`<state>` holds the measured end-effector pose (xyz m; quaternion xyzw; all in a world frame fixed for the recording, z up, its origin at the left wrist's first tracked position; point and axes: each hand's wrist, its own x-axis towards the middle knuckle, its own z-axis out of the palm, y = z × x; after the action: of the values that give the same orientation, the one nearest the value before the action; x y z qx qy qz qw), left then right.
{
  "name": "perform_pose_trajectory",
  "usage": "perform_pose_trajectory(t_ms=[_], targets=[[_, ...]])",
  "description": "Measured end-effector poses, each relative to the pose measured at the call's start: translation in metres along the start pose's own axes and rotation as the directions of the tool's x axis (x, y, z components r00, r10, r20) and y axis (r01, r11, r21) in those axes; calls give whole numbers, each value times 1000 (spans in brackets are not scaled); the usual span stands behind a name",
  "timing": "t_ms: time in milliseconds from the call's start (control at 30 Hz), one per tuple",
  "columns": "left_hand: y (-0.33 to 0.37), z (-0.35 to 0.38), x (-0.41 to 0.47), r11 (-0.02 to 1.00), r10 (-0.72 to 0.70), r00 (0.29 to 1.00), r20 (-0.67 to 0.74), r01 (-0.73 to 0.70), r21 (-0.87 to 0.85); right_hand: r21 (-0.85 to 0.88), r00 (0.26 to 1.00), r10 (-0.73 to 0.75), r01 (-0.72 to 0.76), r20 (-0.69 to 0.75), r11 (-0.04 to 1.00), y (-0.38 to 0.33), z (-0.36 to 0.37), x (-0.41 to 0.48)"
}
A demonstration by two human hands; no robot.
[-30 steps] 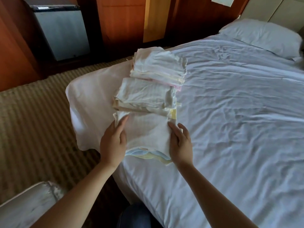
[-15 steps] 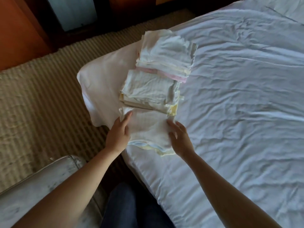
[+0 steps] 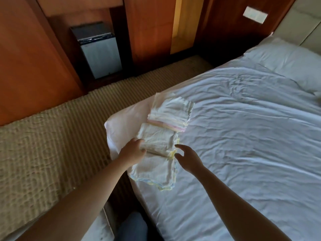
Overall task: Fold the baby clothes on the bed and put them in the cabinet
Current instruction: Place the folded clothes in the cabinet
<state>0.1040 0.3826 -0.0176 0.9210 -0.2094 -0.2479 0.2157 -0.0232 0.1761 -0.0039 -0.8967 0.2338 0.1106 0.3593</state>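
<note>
Along the bed's 9 o'clock edge, centre view. Bed (image 3: pixel 243 136): white sheet, filling the 3 o'clock side. Baby clothes: folded, three piles in a row toward 12 o'clock: far pile (image 3: pixel 171 111), middle pile (image 3: pixel 159 140), near pile (image 3: pixel 153 170), each touching the next. Left hand (image 3: pixel 132 153): fingers curled round the middle pile's 9 o'clock edge. Right hand (image 3: pixel 188 158): fingers spread, just beside its 3 o'clock edge, holding nothing. Step, judged: folding done, gathering for the cabinet. Next: right hand closes, level lift.

Far stack (image 3: pixel 171 110) white, pink bottom band; middle stack (image 3: pixel 159 141) cream, yellow edges; near stack (image 3: pixel 154 171) white, blue-yellow trim. Bed sheet (image 3: pixel 243 136) white. Carpet (image 3: pixel 52 145) beige, ribbed stripes. Wall panels (image 3: pixel 26 58) orange-brown. Fridge (image 3: pixel 100 54) grey, black top.
</note>
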Motion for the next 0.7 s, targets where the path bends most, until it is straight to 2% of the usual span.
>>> perform_pose_trajectory(t_ms=[167, 333, 567, 700], targets=[[28, -35, 16, 997, 77, 996, -54, -77, 1, 60, 995, -25, 31, -96, 998, -20, -41, 26], [36, -61, 77, 985, 164, 984, -66, -166, -36, 113, 986, 27, -8, -162, 994, -28, -61, 86], [31, -75, 224, 974, 215, 974, 79, -207, -93, 250, 931, 260, -196, -256, 948, -21, -73, 200], [22, -67, 294, 973, 219, 969, 113, -207, -105, 303, 886, 388, -308, -253, 902, -4, -72, 248]])
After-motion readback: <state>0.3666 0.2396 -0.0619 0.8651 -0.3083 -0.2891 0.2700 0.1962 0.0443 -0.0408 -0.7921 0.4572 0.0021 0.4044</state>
